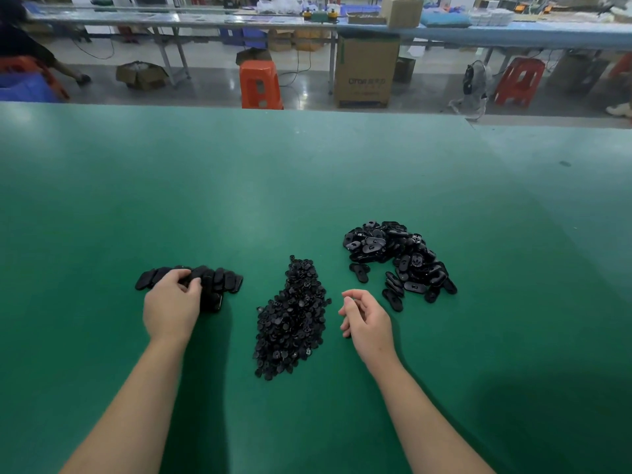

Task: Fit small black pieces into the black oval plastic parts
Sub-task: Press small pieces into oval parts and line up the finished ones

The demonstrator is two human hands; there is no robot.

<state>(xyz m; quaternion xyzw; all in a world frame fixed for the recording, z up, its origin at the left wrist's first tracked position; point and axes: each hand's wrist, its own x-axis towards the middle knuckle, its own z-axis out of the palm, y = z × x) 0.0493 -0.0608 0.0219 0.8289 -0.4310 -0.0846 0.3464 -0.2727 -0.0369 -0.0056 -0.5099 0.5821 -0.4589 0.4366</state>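
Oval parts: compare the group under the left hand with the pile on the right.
The left row of oval parts lies overlapped in a line, smooth sides up, with the left hand resting on it. The right pile of oval parts is a loose jumble, many showing hollow insides, untouched. Both are black.

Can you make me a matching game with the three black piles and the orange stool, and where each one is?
Things:
1. row of oval parts
2. heap of small pieces
3. loose pile of oval parts
4. orange stool

Places:
A. on the floor beyond the table
B. under the left hand
C. between the two hands
D. beyond the right hand

Pairs: 1-B, 2-C, 3-D, 4-A
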